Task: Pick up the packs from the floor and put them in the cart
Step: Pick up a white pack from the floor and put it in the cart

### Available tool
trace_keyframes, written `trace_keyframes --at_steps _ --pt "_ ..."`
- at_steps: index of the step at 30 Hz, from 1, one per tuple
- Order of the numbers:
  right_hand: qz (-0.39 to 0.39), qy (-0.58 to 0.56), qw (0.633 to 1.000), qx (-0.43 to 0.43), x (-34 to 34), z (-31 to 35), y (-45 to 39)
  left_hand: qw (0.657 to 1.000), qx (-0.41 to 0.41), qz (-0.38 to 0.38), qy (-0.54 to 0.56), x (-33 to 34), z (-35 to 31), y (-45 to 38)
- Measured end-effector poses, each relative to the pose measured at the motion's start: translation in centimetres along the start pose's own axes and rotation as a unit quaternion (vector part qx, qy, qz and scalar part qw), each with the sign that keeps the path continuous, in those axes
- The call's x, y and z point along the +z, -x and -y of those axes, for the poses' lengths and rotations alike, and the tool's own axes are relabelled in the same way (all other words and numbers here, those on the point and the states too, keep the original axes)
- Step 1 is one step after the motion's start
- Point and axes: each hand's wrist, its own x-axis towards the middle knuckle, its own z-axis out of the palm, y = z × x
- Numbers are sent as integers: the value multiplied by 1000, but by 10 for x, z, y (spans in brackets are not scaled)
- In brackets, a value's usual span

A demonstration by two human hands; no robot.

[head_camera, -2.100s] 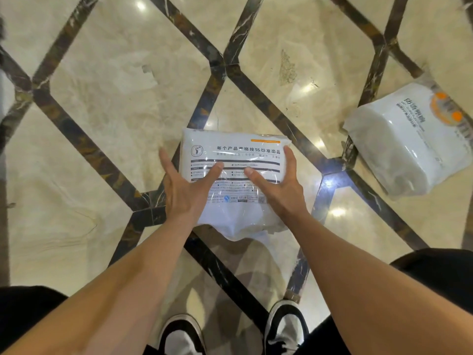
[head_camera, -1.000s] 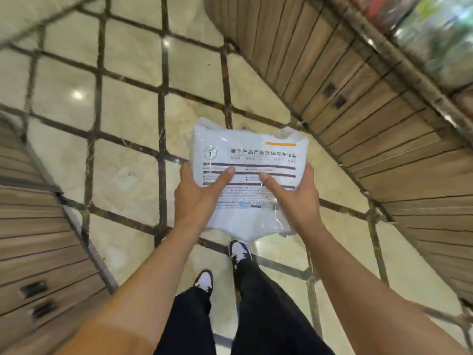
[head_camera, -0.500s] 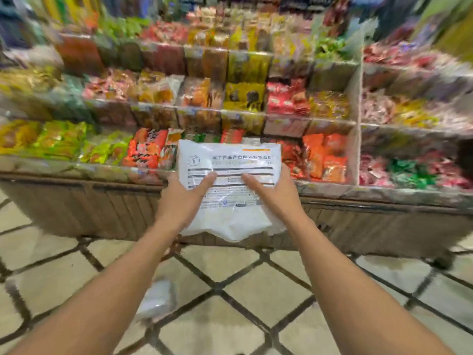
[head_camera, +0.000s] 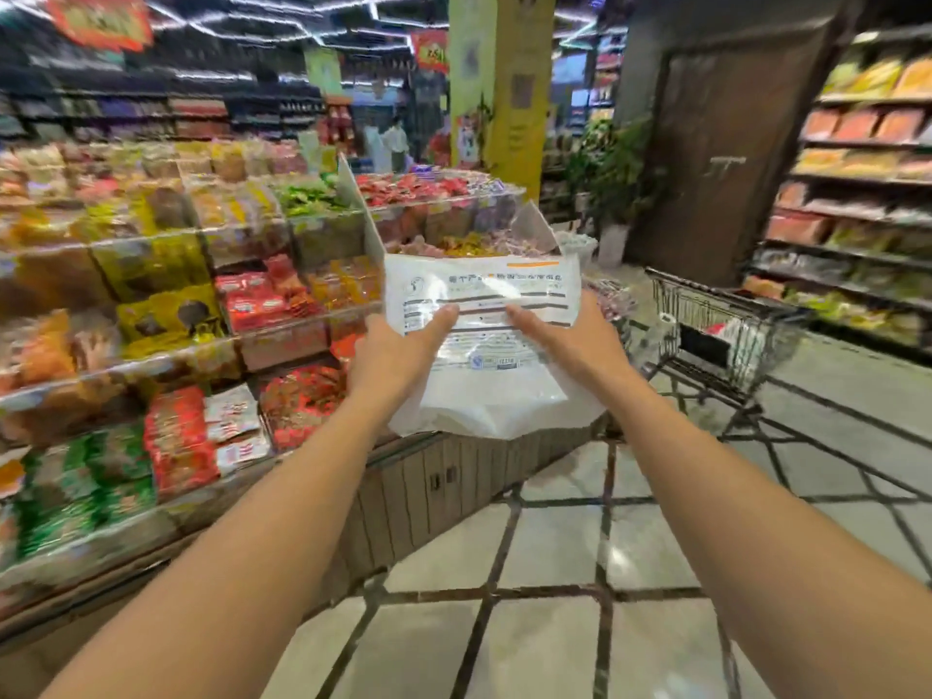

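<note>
One white pack [head_camera: 484, 345] | two hands, left [head_camera: 398, 345] and right [head_camera: 565, 340], gripping it | one cart [head_camera: 726, 335] apart

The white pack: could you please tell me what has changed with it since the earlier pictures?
The white pack has been lifted off the floor to chest height, and the view has swung up from the tiles toward the snack shelves and the wire cart ahead to the right. Unchanged: the left hand and right hand keep the same two-sided grip, thumbs on its printed face.
</note>
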Motion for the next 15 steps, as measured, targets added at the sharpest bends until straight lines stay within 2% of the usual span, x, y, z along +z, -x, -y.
trace_keyframes --at_steps 8,15 --pt "-53 7 998 45 -133 -117 -67 996 33 77 -8 176 -67 -27" --pt "-83 22 993 82 -240 -194 -114 991 45 127 0 328 -118 -44"
